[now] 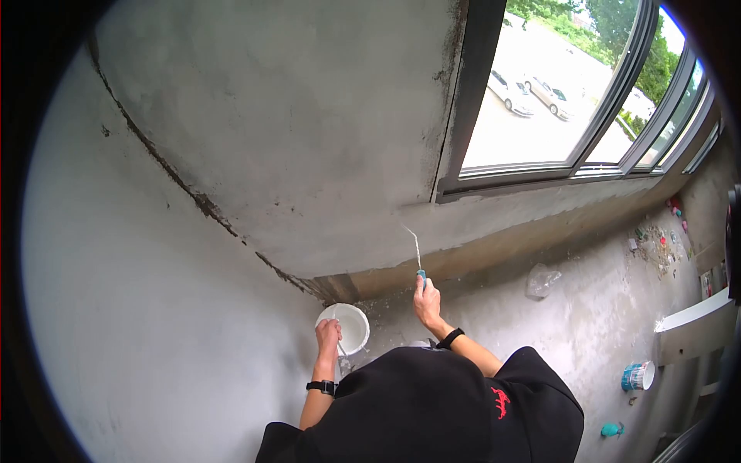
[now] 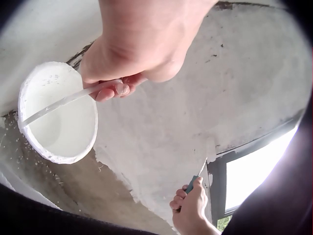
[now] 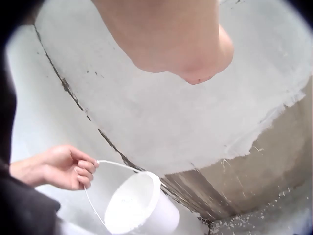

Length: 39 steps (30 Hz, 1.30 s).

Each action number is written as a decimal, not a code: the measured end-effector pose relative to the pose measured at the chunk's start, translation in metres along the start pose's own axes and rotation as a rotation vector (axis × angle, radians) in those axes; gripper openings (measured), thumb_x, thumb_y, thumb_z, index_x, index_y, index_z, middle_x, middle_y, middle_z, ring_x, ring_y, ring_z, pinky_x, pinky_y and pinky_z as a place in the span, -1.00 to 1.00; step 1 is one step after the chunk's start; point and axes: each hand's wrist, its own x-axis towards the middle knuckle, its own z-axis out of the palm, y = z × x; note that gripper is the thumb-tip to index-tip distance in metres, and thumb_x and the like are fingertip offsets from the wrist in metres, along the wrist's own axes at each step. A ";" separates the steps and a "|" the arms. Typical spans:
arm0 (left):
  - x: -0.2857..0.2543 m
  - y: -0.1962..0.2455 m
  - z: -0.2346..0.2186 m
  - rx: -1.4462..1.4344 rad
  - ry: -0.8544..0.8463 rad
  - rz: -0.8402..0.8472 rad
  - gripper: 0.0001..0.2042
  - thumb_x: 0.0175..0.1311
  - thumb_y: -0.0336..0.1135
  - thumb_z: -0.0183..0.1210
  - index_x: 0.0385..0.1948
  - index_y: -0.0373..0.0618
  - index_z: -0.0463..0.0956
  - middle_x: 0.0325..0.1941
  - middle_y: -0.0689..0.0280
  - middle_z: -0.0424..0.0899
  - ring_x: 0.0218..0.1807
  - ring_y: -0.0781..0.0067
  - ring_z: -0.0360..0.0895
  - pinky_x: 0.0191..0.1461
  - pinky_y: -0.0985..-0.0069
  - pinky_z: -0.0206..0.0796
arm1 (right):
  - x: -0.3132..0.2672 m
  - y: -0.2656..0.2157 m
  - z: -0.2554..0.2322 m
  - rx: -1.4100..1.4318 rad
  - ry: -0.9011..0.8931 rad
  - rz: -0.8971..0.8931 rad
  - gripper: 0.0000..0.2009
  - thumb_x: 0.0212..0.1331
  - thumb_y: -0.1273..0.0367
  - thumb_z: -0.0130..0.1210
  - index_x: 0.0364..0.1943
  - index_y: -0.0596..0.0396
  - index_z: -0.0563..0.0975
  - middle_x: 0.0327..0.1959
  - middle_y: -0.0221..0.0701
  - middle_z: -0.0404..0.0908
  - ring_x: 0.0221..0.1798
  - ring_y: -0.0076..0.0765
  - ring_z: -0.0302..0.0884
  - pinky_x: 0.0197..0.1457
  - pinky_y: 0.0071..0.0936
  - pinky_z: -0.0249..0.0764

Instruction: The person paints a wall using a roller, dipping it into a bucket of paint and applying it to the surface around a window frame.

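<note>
Grey walls (image 1: 332, 116) with patchy pale coating surround you, meeting along a dark, rough seam (image 1: 162, 163), with a dark-framed window (image 1: 509, 184) ahead on your right. The white bucket (image 3: 168, 215) hangs by its thin handle (image 3: 117, 164) from your left hand (image 1: 328, 333), its open mouth just beside your fingers and well apart from your right hand (image 1: 427, 302). Your right hand grips the blue-handled tool (image 1: 421, 275), whose thin shaft points away from you at the wall below the window; you cannot tell from these views whether its far end touches. You have one bucket and one tool in hand; one more bucket (image 1: 637, 376) lies on the floor (image 1: 587, 324) to your right, and two cars (image 1: 511, 93) show outside. Your left fingers curl round the handle, that forearm reaching forward. Your right forearm extends forward too, farther out, fingers wrapped round the blue grip.
</note>
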 end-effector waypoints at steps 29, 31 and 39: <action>0.013 -0.005 0.008 0.044 -0.055 0.032 -0.92 0.16 -0.45 0.06 -0.50 -0.15 0.37 -0.68 0.38 0.37 -0.74 0.61 0.26 -0.69 0.64 0.13 | 0.129 -0.195 -0.126 0.189 0.253 -0.431 -0.62 0.42 0.16 -0.20 -0.42 0.21 0.35 -0.71 -0.03 0.39 -0.59 0.23 0.44 -0.57 -0.12 0.28; 0.012 0.002 0.012 0.039 -0.036 -0.017 -0.92 0.17 -0.45 0.05 -0.51 -0.15 0.36 -0.69 0.39 0.35 -0.74 0.63 0.25 -0.69 0.66 0.12 | 0.110 -0.157 -0.109 0.160 0.227 -0.375 -0.66 0.40 0.19 -0.17 -0.40 0.21 0.36 -0.66 0.04 0.42 -0.51 0.31 0.44 -0.55 -0.03 0.28; 0.017 0.003 0.023 0.057 -0.092 -0.022 -0.91 0.18 -0.46 0.04 -0.51 -0.14 0.35 -0.68 0.40 0.34 -0.73 0.64 0.24 -0.69 0.67 0.09 | 0.044 -0.035 -0.073 -0.099 0.095 -0.119 -0.65 0.35 0.15 -0.10 -0.42 0.18 0.36 -0.66 0.06 0.49 -0.52 0.31 0.49 -0.51 0.09 0.39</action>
